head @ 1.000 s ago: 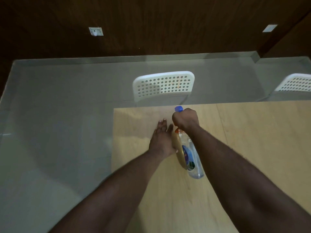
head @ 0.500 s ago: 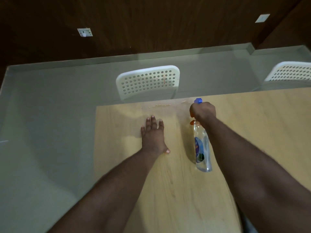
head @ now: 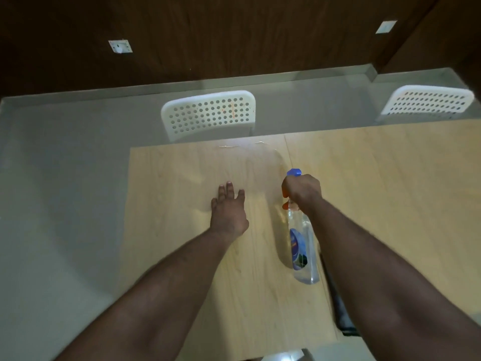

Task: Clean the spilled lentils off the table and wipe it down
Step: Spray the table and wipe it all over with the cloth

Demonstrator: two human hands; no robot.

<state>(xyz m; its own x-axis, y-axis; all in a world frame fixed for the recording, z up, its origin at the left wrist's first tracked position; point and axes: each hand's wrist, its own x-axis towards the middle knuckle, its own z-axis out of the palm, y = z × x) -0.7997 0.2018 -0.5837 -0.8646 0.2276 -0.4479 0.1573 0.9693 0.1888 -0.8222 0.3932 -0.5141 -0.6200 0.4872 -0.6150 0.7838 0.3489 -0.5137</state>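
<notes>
A: What have we got in our right hand (head: 303, 190)?

B: Its fingers are curled round the neck of the clear plastic spray bottle with the blue nozzle and orange trigger (head: 302, 246). The nozzle points away from us and the bottle's base hangs back toward us, above the light wooden table (head: 377, 194).

A: And our left hand (head: 229, 211)?

B: Flat on the tabletop, fingers straight and slightly spread, holding nothing. It lies just left of the bottle, apart from it.

A: Where is the wet part?

B: A shiny wet patch (head: 250, 162) spreads ahead of both hands to the table's far edge, by the white perforated plastic chair (head: 208, 114). We cannot make out any lentils.
</notes>
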